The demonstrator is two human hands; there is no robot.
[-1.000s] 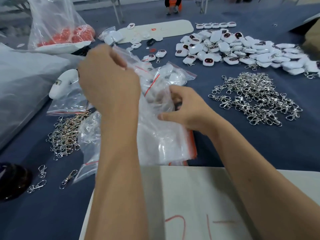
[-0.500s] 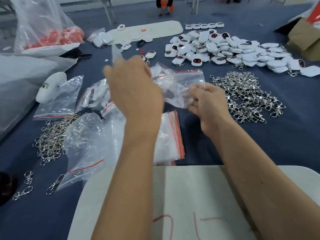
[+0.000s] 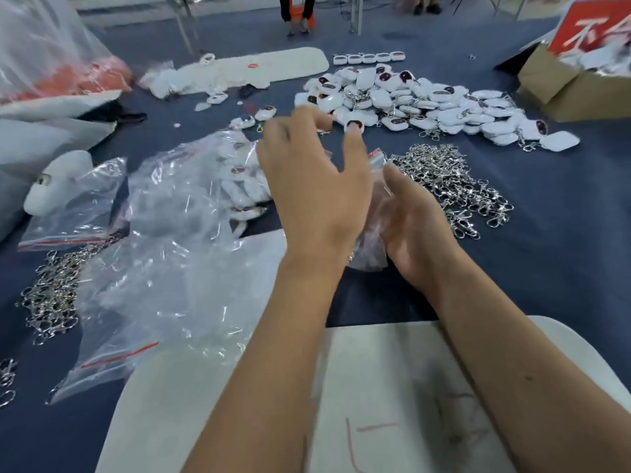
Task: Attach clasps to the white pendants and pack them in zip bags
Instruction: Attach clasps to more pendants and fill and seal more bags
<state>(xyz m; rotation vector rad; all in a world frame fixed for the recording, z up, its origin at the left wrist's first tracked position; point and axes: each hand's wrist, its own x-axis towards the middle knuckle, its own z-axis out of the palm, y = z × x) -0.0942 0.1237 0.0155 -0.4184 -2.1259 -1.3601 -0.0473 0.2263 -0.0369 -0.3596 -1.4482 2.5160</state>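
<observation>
A heap of white pendants (image 3: 426, 104) with dark red faces lies at the back right of the blue table. In front of it sits a pile of silver clasps (image 3: 450, 186). My right hand (image 3: 416, 230) holds a small clear zip bag (image 3: 370, 240) with a red strip against its palm, in the middle of the view. My left hand (image 3: 307, 179) hovers just left of that bag with its fingers spread and blurred, holding nothing. Filled bags of pendants (image 3: 242, 189) lie behind my left hand.
Loose empty zip bags (image 3: 170, 254) cover the left middle, with a second clasp pile (image 3: 51, 295) beside them. A white board (image 3: 375, 387) lies at the near edge. A cardboard box (image 3: 563, 90) stands at the back right, a large plastic bag (image 3: 51, 63) at the back left.
My left hand has let go of the zip bag and opened, moving forward and right. My right hand has kept the bag and drawn it nearer. The camera has shifted left.
</observation>
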